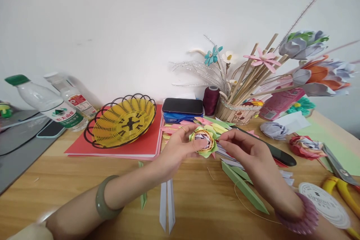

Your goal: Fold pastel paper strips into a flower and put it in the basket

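Layered paper flower (204, 133), yellow and green around a pale lavender centre, is what we see in our head view, held near the middle of the desk (84, 180). Our left hand (176, 148) has its grip on the bloom, thumb lying across the front. Our right hand (247, 150) has thumb and fingertips drawn together at the flower's right edge; we cannot tell whether that grip has hold of anything. Below the right hand lie green folded paper strips (244, 189). Two lavender paper strips (167, 202) lie nearer us. Behind the flower, a smartphone (182, 105) rests on a blue packet (182, 117).
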`<action>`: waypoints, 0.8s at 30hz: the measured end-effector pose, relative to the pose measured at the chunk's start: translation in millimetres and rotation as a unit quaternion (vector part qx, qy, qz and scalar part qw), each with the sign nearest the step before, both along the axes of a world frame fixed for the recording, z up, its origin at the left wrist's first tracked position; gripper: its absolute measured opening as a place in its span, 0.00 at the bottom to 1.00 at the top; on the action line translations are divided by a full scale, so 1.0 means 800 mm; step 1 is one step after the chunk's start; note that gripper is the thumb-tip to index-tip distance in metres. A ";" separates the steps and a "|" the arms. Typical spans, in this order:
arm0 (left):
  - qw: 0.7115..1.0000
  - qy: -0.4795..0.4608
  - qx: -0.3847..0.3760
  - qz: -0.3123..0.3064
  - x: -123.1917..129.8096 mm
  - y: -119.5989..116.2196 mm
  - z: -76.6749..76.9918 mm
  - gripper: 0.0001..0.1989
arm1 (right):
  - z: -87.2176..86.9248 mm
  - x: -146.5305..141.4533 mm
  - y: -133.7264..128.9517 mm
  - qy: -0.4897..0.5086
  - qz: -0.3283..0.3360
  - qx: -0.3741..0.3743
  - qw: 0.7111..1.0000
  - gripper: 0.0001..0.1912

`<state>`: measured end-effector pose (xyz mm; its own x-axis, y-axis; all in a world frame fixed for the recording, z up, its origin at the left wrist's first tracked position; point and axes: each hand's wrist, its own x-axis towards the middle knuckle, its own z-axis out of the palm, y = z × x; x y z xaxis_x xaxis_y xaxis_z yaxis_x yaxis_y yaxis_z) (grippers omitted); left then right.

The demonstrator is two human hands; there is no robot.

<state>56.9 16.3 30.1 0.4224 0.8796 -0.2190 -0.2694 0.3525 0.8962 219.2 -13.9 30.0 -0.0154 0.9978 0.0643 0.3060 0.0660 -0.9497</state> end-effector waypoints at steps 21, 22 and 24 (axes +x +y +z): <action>0.996 -0.023 0.023 -0.081 -0.006 -0.002 -0.003 0.17 | -0.007 -0.001 -0.007 -0.196 -0.030 0.277 0.940 0.04; 0.997 -0.018 0.030 -0.073 -0.006 -0.002 -0.003 0.19 | -0.007 -0.001 -0.008 -0.199 -0.034 0.287 0.937 0.04; 0.997 -0.017 0.048 -0.056 -0.004 -0.001 -0.003 0.24 | -0.005 -0.002 -0.010 -0.201 -0.040 0.309 0.929 0.04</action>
